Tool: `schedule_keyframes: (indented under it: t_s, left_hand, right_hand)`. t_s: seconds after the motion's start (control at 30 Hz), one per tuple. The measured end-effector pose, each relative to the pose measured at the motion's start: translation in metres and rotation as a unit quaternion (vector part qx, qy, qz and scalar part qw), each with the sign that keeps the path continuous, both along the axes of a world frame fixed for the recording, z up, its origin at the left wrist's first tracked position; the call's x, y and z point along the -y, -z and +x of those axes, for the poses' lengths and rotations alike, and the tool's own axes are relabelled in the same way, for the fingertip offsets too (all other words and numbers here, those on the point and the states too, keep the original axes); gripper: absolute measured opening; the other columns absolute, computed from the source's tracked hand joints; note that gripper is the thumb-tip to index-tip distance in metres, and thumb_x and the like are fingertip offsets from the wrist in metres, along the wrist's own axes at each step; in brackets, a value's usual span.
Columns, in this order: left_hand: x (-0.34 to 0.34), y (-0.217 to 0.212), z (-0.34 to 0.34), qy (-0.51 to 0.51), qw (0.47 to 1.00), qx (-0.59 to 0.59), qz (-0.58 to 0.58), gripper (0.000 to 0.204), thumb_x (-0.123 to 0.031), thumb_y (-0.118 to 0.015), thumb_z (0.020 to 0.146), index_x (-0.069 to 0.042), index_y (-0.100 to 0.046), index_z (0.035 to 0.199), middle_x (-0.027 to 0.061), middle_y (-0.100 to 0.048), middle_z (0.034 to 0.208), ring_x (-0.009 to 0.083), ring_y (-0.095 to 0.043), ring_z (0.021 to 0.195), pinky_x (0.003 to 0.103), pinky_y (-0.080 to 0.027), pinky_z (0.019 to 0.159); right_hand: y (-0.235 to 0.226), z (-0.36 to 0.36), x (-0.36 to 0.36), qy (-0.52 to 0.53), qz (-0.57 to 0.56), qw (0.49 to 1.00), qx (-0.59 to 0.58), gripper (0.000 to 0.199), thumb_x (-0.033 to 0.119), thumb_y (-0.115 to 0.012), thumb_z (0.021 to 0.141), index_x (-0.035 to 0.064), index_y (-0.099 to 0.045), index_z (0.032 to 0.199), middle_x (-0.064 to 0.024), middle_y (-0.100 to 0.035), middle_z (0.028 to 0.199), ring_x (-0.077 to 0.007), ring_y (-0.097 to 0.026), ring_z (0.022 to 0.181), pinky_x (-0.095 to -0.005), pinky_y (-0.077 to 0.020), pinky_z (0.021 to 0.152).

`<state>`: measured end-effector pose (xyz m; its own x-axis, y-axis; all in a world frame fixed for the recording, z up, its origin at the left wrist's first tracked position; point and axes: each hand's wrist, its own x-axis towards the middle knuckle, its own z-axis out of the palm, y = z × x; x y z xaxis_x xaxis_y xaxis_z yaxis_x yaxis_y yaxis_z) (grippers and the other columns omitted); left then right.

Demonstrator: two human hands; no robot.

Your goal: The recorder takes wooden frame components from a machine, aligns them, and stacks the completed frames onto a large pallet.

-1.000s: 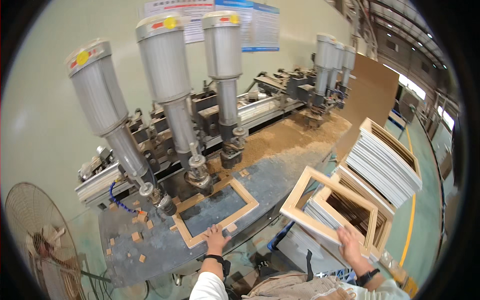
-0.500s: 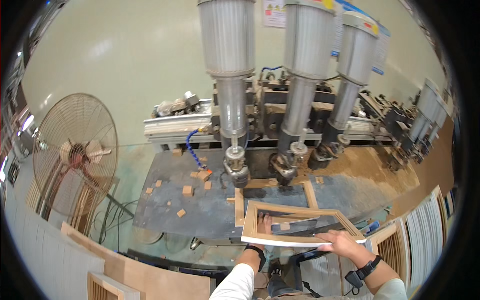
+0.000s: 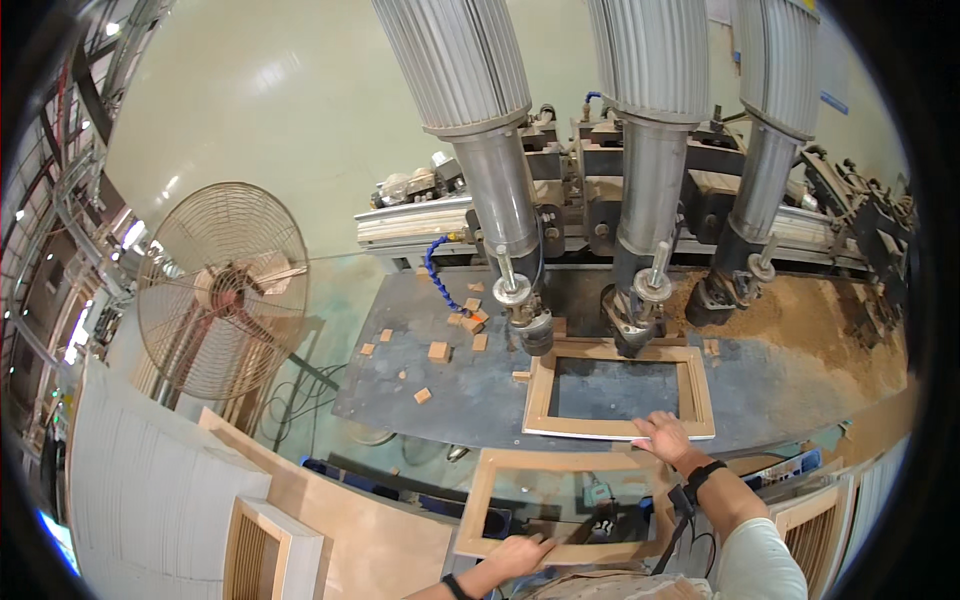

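A light wooden rectangular frame [image 3: 540, 390] lies flat on the dark machine table [image 3: 470, 400], its far rail under two of the machine's pressing heads [image 3: 528, 322]. My right hand [image 3: 660, 435], with a black band on the wrist, rests fingers spread on the frame's near rail. A second, similar wooden frame [image 3: 478, 500] hangs lower, in front of the table edge near my body. My left hand [image 3: 520, 553] grips its near rail.
Three large ribbed grey cylinders [image 3: 650, 90] tower over the table. Small wood blocks [image 3: 438, 352] lie scattered at the left, sawdust [image 3: 800, 310] is heaped at the right. A standing fan [image 3: 225, 290] is at the left, with stacked frames [image 3: 270, 545] and white panels [image 3: 140, 490] below it.
The view has swung left and closer. The frame that was carried in now lies flat under the heads. My left hand has dropped to the second frame near my body.
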<state>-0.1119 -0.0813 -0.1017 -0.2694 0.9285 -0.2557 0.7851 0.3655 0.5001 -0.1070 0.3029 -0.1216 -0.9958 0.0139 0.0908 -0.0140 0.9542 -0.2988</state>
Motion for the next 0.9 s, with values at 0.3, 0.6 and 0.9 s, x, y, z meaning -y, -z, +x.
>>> schedule_keyframes:
  t_s: [0.3,0.6,0.9]
  left_hand:
    - [0.147,-0.122,0.071,-0.274,0.949,-0.090,-0.125,0.043,-0.036,-0.069,0.076,-0.010,-0.058,0.109,0.0097,-0.058,0.080,0.0310,-0.062,0.067,0.042,-0.051,0.057]
    - [0.349,-0.127,0.136,-0.628,0.694,-0.314,-0.158,0.060,-0.063,-0.069,0.067,-0.012,-0.066,0.099,0.0089,-0.061,0.074,0.0299,-0.062,0.063,0.042,-0.050,0.054]
    - [0.524,-0.098,0.129,-0.650,0.642,-0.364,-0.182,0.058,-0.066,-0.058,0.074,-0.011,-0.065,0.091,0.0087,-0.059,0.071,0.0287,-0.062,0.068,0.040,-0.050,0.057]
  right_hand:
    - [0.083,-0.040,0.005,-0.033,-0.017,0.997,-0.070,0.053,0.027,-0.076,0.062,0.0079,-0.060,0.109,-0.0093,-0.054,0.112,-0.0307,-0.047,0.111,-0.0483,-0.0328,0.099]
    - [0.074,-0.033,0.026,0.132,0.017,0.990,0.046,0.070,0.016,-0.074,0.069,0.0087,-0.046,0.133,-0.0161,-0.040,0.136,-0.0343,-0.035,0.128,-0.0514,-0.0263,0.106]
    - [0.044,-0.004,0.040,0.063,-0.053,0.996,0.022,0.064,0.006,-0.071,0.070,0.0016,-0.047,0.129,-0.0207,-0.046,0.129,-0.0395,-0.041,0.121,-0.0436,-0.0346,0.102]
